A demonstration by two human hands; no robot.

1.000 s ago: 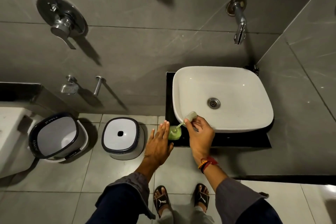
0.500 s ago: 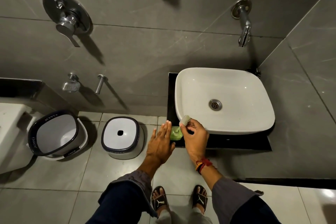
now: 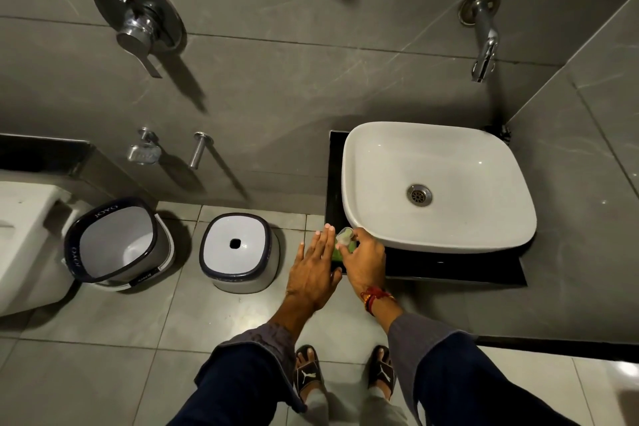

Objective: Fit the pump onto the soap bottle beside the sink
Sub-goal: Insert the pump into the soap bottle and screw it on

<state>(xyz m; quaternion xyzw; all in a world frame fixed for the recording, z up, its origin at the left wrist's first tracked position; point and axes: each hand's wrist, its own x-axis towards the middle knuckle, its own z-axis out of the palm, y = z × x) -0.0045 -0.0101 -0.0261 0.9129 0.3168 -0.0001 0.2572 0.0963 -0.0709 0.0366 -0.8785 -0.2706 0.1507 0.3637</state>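
Note:
A small green soap bottle (image 3: 336, 253) stands on the black counter (image 3: 449, 268) at the front left corner of the white sink (image 3: 439, 183). Only a sliver of green shows between my hands. The pale translucent pump head (image 3: 345, 236) sits right on top of the bottle, with the fingers of my right hand (image 3: 363, 261) closed on it. My left hand (image 3: 313, 273) lies flat against the bottle's left side, fingers straight and together; whether it grips the bottle is hidden.
A wall tap (image 3: 484, 41) juts out above the sink. On the floor to the left stand a white stool (image 3: 238, 251) and a white bucket (image 3: 117, 242). A toilet (image 3: 24, 245) is at the far left. My feet in sandals (image 3: 344, 375) stand below.
The pump came down: its tube slid into the bottle and the head now rests on the bottle top. My left hand moved in closer against the bottle.

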